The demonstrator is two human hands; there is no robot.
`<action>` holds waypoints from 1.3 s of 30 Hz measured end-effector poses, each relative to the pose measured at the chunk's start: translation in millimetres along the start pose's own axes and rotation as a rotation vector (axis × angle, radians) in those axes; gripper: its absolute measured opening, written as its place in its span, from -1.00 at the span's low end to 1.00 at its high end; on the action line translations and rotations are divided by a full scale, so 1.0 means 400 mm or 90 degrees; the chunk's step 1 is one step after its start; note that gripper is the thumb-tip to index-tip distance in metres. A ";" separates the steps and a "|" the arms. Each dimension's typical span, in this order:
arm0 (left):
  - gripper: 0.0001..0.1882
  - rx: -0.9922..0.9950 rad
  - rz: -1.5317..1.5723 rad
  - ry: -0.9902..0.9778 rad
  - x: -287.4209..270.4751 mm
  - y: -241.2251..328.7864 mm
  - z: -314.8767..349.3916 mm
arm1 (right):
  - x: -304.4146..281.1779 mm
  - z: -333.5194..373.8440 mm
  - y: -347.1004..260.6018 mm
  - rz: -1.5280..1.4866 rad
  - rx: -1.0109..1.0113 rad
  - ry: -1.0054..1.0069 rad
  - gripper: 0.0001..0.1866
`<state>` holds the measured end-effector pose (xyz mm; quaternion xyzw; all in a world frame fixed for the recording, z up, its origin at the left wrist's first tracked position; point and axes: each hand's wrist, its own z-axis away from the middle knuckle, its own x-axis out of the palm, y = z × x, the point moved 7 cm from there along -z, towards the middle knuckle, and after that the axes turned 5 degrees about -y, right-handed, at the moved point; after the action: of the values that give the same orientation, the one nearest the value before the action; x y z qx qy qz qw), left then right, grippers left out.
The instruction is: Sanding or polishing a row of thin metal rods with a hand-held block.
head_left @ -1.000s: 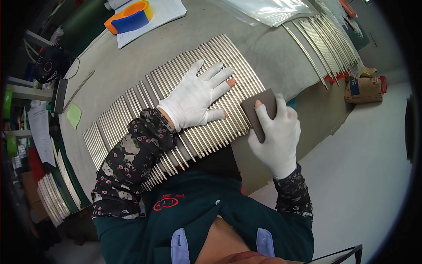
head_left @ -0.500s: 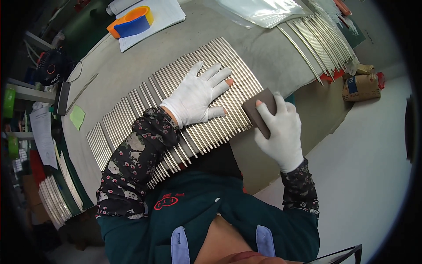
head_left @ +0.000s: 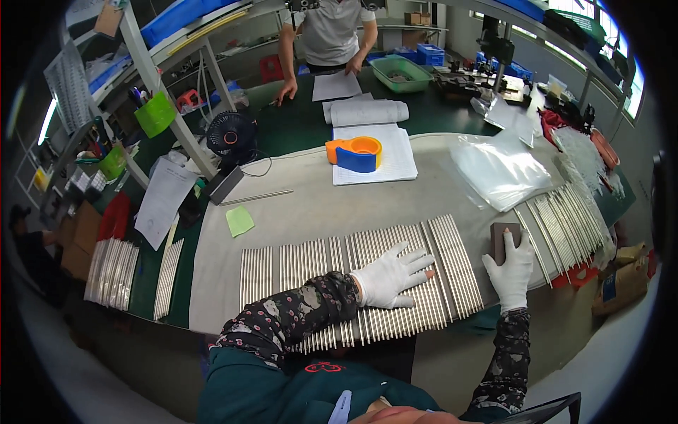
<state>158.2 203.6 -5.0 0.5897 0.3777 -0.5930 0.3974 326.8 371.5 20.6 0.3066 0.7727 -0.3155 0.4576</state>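
Observation:
A wide row of thin silvery metal rods (head_left: 460,272) lies side by side on the grey table mat, with narrow gaps between some groups. My left hand (head_left: 390,278), in a white glove with some bare fingertips, rests flat on the rods toward the row's right side, fingers spread. To the right of the row, my right hand (head_left: 511,278), gloved the same way, grips a dark brown rectangular block (head_left: 499,246). The block stands on the mat, apart from the row. Just right of it lies a second group of metal rods (head_left: 565,230).
Clear plastic bags (head_left: 501,169) lie at the back right. Behind the row are an orange-and-blue tape dispenser (head_left: 357,155) on papers, a green note (head_left: 240,221) and a black fan (head_left: 231,134). Across the bench stands another person (head_left: 330,35) with hands near papers.
The view has tilted upward, showing more of the bench. My right hand has carried the brown block from the row's right end toward the second rod group. My left hand stays on the rods.

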 end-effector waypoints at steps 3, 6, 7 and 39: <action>-0.24 -0.027 0.006 -0.022 0.016 -0.013 0.018 | 0.082 -0.032 0.019 0.029 -0.009 -0.104 -0.27; -0.26 -0.026 0.004 -0.021 0.017 -0.025 0.022 | 0.063 -0.040 0.032 0.045 -0.039 -0.057 -0.28; -0.26 -0.014 0.012 -0.023 0.017 -0.027 0.019 | 0.028 -0.039 0.028 0.056 -0.056 -0.006 -0.28; -0.33 -0.042 0.006 -0.019 -0.011 -0.021 0.007 | 0.136 -0.005 0.130 -0.152 -0.090 0.010 -0.40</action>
<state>149.4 204.5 -0.8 0.5690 0.3881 -0.5871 0.4254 344.3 415.0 -38.3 0.1819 0.8274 -0.3100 0.4315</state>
